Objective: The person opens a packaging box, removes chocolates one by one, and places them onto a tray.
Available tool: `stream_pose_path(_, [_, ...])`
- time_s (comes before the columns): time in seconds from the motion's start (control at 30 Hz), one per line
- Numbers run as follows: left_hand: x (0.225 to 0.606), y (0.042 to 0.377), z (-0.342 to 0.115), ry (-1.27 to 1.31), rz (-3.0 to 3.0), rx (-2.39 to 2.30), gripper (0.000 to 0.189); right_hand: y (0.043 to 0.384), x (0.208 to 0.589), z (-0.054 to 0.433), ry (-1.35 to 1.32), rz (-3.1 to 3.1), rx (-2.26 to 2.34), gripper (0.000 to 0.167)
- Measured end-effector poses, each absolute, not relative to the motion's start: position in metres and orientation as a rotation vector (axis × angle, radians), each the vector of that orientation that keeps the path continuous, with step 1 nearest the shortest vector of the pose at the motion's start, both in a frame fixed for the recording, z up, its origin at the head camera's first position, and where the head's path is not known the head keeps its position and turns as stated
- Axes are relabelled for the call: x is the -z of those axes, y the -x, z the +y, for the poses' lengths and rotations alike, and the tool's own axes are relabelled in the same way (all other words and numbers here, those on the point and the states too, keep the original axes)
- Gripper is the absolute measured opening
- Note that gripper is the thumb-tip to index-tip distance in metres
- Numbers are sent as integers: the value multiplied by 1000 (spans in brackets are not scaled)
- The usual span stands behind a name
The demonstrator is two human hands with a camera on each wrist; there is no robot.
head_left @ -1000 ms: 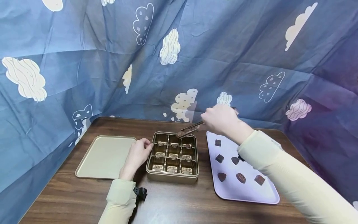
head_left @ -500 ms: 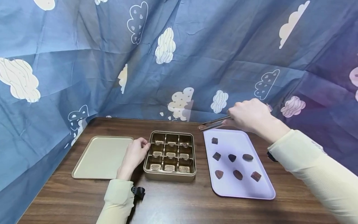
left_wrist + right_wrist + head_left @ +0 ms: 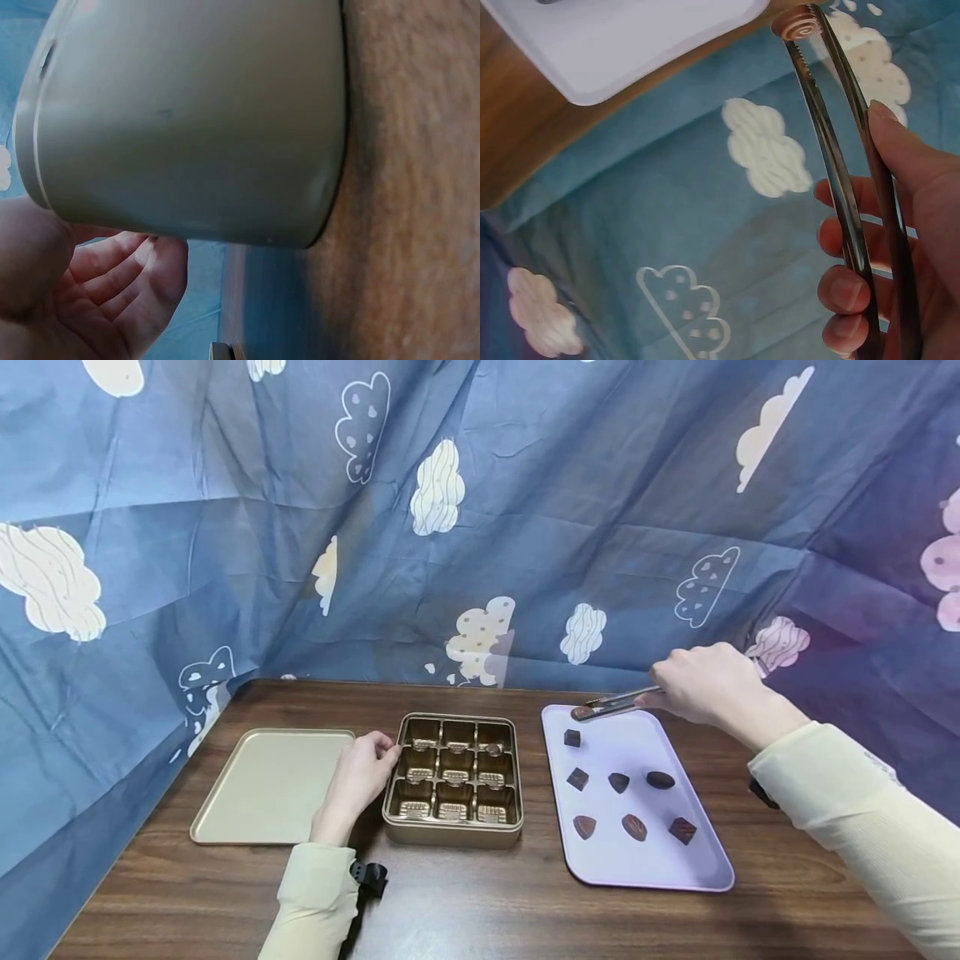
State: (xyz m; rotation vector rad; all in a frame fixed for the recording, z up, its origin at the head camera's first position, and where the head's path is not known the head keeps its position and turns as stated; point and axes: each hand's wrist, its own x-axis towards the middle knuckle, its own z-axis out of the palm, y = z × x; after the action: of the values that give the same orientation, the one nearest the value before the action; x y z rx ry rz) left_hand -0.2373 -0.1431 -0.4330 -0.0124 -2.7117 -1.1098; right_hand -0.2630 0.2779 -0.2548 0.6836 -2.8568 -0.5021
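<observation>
My right hand [image 3: 705,689] grips metal tongs [image 3: 840,165], whose serrated tips pinch a brown chocolate with a pale swirl [image 3: 799,28]. In the head view the tongs' tips overlap the far left part of the lilac tray [image 3: 637,860]. On that tray lie several dark chocolates, among them squares, ovals and a rounded triangle [image 3: 585,827]. My left hand [image 3: 360,777] holds the left side of a gold box [image 3: 450,835] divided into compartments, thumb at the rim and fingers curled by the wall. A brown piece [image 3: 492,749] sits in its far right compartment.
A flat gold tray or lid [image 3: 273,785] lies on the wooden table [image 3: 480,910], left of the box and partly behind my left hand. A blue cloth [image 3: 300,460] with cloud prints hangs behind the table.
My right hand has moved right with the tongs and the chocolate, from over the box's back row to over the lilac tray. The left hand stays at the box. The head view shifts slightly.
</observation>
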Motion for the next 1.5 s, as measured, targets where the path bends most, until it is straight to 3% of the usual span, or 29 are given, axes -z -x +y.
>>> stream_pose_path(0.53, [433,236,-142,5,-2720,1096,14,273,289,319,-604,-2957,455,35])
stream_pose_path(1.5, [435,237,-142,-8,-2717,1110,13,275,317,320,-569,-2960,477,38])
